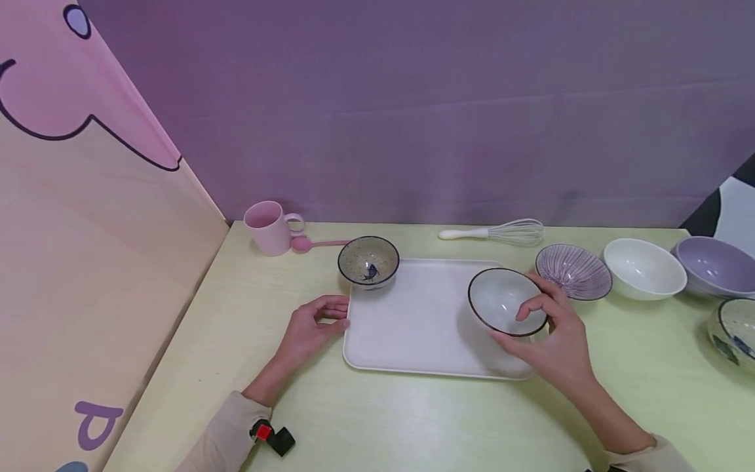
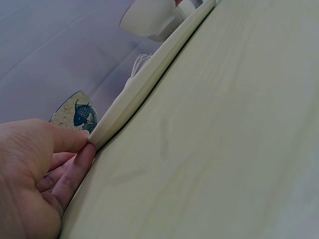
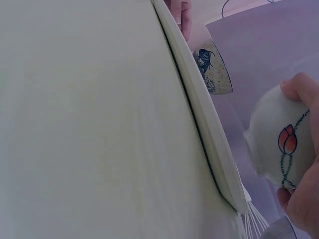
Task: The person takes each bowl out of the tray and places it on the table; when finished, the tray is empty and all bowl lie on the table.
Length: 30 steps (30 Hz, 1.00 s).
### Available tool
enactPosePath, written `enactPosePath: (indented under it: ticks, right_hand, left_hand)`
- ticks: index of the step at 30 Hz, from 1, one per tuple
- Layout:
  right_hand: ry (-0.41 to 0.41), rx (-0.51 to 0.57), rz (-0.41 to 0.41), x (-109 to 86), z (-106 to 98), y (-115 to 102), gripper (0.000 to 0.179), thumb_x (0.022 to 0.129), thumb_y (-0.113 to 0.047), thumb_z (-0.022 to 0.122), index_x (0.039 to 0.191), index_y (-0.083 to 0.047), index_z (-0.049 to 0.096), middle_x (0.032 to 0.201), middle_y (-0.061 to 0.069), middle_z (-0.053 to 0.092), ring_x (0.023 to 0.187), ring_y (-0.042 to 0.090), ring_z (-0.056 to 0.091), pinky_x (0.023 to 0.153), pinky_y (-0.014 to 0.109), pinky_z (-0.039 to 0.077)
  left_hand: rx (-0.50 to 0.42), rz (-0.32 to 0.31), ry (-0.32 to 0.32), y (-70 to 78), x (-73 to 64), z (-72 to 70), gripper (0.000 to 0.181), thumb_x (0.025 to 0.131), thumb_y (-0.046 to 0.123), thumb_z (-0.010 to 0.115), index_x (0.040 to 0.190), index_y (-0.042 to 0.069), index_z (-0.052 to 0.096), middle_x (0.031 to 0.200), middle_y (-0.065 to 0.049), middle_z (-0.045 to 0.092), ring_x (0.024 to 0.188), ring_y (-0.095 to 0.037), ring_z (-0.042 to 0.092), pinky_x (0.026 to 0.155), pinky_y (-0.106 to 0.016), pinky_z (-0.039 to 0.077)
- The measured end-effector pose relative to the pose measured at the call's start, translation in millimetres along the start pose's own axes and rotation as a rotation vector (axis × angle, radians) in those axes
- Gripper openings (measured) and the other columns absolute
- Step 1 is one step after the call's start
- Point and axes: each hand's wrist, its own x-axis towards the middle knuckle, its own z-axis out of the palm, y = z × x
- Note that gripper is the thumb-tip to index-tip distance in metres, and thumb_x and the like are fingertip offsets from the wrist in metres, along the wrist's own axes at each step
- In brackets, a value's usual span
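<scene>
My right hand (image 1: pixel 557 334) holds a white bowl with a dark rim (image 1: pixel 501 298), tilted above the right part of a white rectangular tray (image 1: pixel 421 321). Fingers curl over the bowl's rim, with the thumb low on its side. A red flower bud with a green stem decorates the outside of that bowl (image 3: pixel 269 134) in the right wrist view. At the tray's left edge, my left hand (image 1: pixel 312 331) pinches the rim between thumb and fingers. A speckled bowl with a blue fish (image 1: pixel 368 262) sits at the tray's back left corner.
A pink mug (image 1: pixel 271 229) and a pink spoon (image 1: pixel 309 244) lie at the back left. Behind the tray is a whisk (image 1: pixel 495 233). To the right stand a striped bowl (image 1: pixel 573 270), a white bowl (image 1: pixel 643 269), a purple bowl (image 1: pixel 716 265) and a patterned bowl (image 1: pixel 734 334).
</scene>
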Motion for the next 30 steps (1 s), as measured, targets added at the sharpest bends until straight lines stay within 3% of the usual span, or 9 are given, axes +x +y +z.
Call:
enactPosePath:
  ticks: [6,15,22,30]
  right_hand:
    - [0.043,0.052,-0.03,-15.9,-18,2,0.052,0.053,0.029,0.092,0.083,0.002,0.059,0.152,0.011,0.058,0.139,0.019,0.054,0.106,0.013,0.047]
    - [0.142,0.048,-0.096,-31.3,-47,12,0.054,0.046,0.037,0.083,0.084,0.007,0.057,0.154,0.012,0.06,0.133,0.02,0.058,0.102,0.013,0.047]
    - [0.205,-0.034,0.022,-44.4,-67,10,0.052,0.049,0.038,0.084,0.084,0.01,0.058,0.154,0.011,0.059,0.131,0.02,0.058,0.103,0.013,0.049]
    - [0.3,-0.103,0.075,-54.3,-85,20,0.048,0.052,0.034,0.084,0.086,0.011,0.059,0.148,-0.001,0.06,0.135,0.015,0.055,0.103,0.008,0.046]
  left_hand:
    - [-0.001,-0.028,0.003,2.7,0.1,1.0,0.04,0.095,-0.003,0.084,0.133,0.004,0.077,0.115,-0.006,0.082,0.108,-0.021,0.075,0.099,-0.028,0.059]
    - [0.003,-0.041,0.003,3.1,-0.9,0.1,0.039,0.096,-0.002,0.084,0.134,0.006,0.077,0.117,-0.005,0.081,0.11,-0.022,0.075,0.097,-0.026,0.059]
    - [-0.001,-0.016,-0.003,3.4,-1.1,0.2,0.038,0.097,-0.003,0.082,0.134,0.001,0.076,0.118,-0.011,0.081,0.111,-0.026,0.075,0.099,-0.028,0.059]
    - [-0.003,-0.013,-0.002,3.8,-2.2,-0.3,0.037,0.098,-0.002,0.082,0.134,0.001,0.076,0.119,-0.012,0.081,0.112,-0.028,0.075,0.098,-0.027,0.059]
